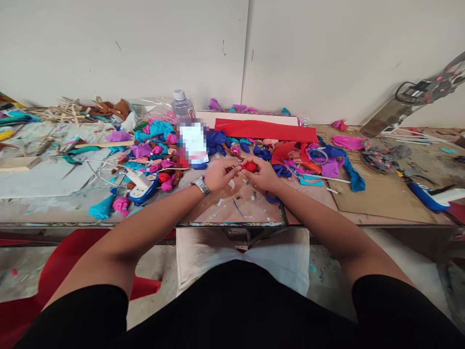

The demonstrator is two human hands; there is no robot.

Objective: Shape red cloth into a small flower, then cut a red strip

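A small red fabric rose (250, 166) is held between my two hands over the table's front middle. My right hand (262, 173) has its fingers wrapped round the rolled bloom. At the flower's left end, the fingertips of my left hand (222, 173) are pinched together; what exactly lies between them is too small to make out. A metal watch (201, 185) sits on my left wrist. Just beyond my hands lie blue cloth pieces (262, 152), and a long red cloth strip (267, 130) stretches behind them.
Left of my hands are a heap of cloth flowers (154, 152), a blurred-out phone-like object (193, 141), a plastic bottle (183, 107) and a white-and-blue power strip (143, 188). Cardboard (385, 196), a tilted dark bottle (381, 114) and a blue-and-white tool (430, 196) lie right.
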